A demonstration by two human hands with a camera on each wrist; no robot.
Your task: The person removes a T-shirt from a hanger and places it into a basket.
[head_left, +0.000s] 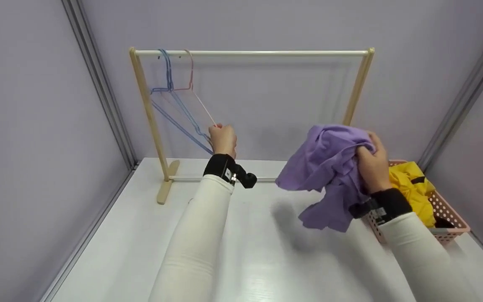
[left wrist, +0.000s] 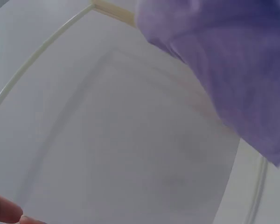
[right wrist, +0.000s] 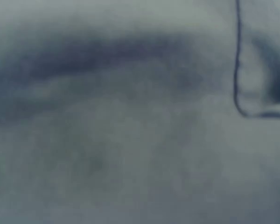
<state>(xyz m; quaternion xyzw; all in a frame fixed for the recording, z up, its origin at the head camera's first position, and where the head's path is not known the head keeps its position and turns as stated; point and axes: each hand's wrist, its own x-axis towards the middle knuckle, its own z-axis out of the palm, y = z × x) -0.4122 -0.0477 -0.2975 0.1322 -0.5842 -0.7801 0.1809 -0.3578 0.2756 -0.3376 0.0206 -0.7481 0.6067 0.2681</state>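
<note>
Bunched purple cloth [head_left: 329,163], probably a garment, hangs in the air from my right hand [head_left: 373,163], whose fingers and thumb grip it. To the left, my left hand [head_left: 223,140] pinches the lower right end of a pink wire hanger [head_left: 191,73], still hooked on the rack's rail. Blue wire hangers [head_left: 169,73] hang close beside it, their lower ends partly behind that hand. In the left wrist view, fingertips [left wrist: 7,210] show at the lower left and the purple cloth [left wrist: 233,70] fills the upper right. The right wrist view is a blur.
A wooden clothes rack with a white rail [head_left: 266,53] stands on the white table [head_left: 250,251]. At the right, a pink perforated basket [head_left: 451,212] holds yellow cloth [head_left: 411,188] and something dark. Walls [head_left: 23,126] enclose the sides and back.
</note>
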